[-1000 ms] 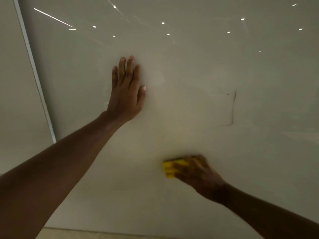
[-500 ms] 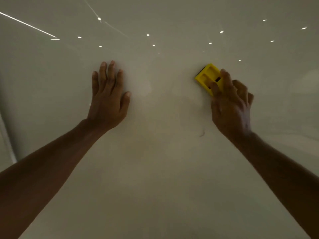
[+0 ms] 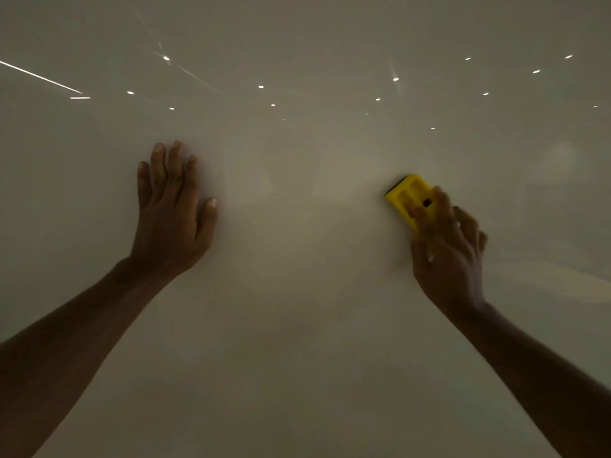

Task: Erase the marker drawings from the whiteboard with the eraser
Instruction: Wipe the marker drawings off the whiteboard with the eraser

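The glossy whiteboard (image 3: 304,325) fills the whole view. My right hand (image 3: 446,256) grips a yellow eraser (image 3: 408,196) and presses it against the board at the right of centre; the eraser's upper half sticks out above my fingers. My left hand (image 3: 172,213) lies flat on the board at the left, fingers apart and pointing up, holding nothing. No marker line shows on the board in this frame.
Small bright reflections of ceiling lights (image 3: 261,86) dot the upper part of the board, with a thin light streak (image 3: 39,76) at the upper left. No edge or frame of the board shows.
My right hand carried the eraser from low centre up to the right. The dark marker line seen one second ago, then a small remnant, is gone. The view shifted right, hiding the board's left frame.
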Demonstrator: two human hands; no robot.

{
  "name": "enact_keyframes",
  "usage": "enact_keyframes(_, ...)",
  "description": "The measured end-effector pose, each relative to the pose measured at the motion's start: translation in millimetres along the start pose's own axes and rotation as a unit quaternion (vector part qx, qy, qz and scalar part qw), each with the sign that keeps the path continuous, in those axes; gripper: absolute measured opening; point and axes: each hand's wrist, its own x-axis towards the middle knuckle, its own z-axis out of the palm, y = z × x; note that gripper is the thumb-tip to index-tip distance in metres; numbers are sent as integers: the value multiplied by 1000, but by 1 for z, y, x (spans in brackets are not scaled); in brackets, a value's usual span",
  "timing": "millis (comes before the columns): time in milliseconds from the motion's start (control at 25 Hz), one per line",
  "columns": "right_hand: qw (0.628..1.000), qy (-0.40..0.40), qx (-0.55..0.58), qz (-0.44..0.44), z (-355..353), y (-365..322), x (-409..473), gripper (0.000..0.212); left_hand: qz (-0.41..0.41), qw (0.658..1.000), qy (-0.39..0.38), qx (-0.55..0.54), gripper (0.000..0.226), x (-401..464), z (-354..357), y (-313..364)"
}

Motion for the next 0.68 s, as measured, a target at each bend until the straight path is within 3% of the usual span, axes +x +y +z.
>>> enact_keyframes(80, 996, 43, 11, 80, 6, -19, -7, 56, 1, 1000, -2, -2, 62, -1, -1, -2)
enact_keyframes(120, 998, 30, 19, 58, 11, -34, -20, 57, 1, 1000, -4, -5, 63, -2, -1, -3)
enact_keyframes(200, 993, -54, 35, -99, 22, -68, -50, 62, 0, 1000, -8, -9, 63, 0, -3, -7)
enact_keyframes(280, 954, -109, 28, -277, 31, -87, -64, 63, -1, 1000, -10, -11, 64, 2, -5, -14)
enact_keyframes(360, 942, -98, 24, -321, 35, -94, -39, 62, -3, 1000, -7, -8, 64, 6, -6, -23)
enact_keyframes(440, 967, -49, 20, -251, 31, -96, 14, 65, -2, 1000, -3, -3, 64, 11, -8, -35)
enact_keyframes(560, 999, 41, -10, -22, 13, -78, 109, 63, 0, 1000, 4, 8, 64, 17, -13, -59)
enact_keyframes(680, 976, 81, 8, 203, 0, -57, 177, 64, -9, 1000, 3, 15, 65, 20, -19, -82)
